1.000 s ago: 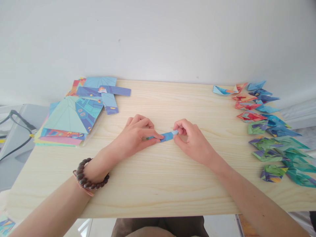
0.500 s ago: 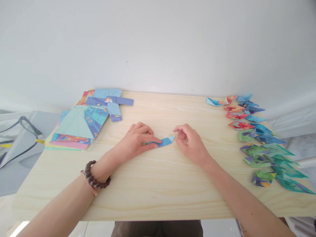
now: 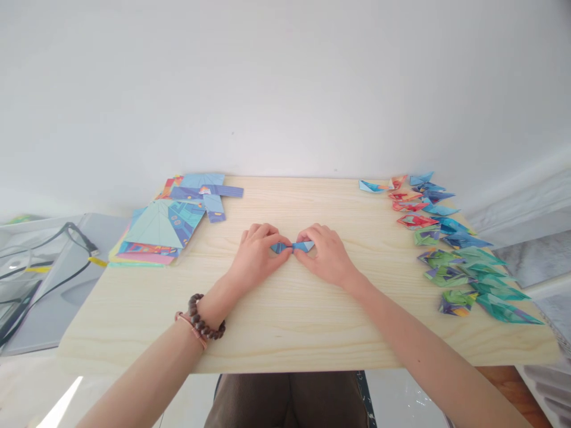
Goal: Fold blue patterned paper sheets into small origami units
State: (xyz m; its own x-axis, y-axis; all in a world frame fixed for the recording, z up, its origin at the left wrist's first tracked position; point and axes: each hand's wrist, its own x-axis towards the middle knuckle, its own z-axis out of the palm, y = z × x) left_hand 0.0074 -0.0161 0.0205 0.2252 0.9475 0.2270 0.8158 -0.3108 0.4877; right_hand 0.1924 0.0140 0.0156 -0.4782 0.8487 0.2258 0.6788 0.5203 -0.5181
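Note:
A small folded strip of blue patterned paper [image 3: 293, 246] lies on the light wooden table [image 3: 294, 321] near its middle. My left hand [image 3: 256, 255] pinches the strip's left end with curled fingers; a dark bead bracelet [image 3: 203, 318] is on that wrist. My right hand [image 3: 325, 255] pinches the right end, its fingers bent over the paper. The fingertips of both hands almost meet over the strip, so only a short piece of paper shows between them.
A stack of patterned paper sheets [image 3: 156, 229] with loose blue strips [image 3: 209, 196] lies at the back left. Several folded paper pieces [image 3: 446, 244], red, blue and green, line the right side. A grey device with black cables [image 3: 49, 267] sits left of the table. A white wall is behind.
Both hands have closed in on the strip; the right hand moved left onto its right end. The visible paper is shorter. The camera view has pulled back and tilted up.

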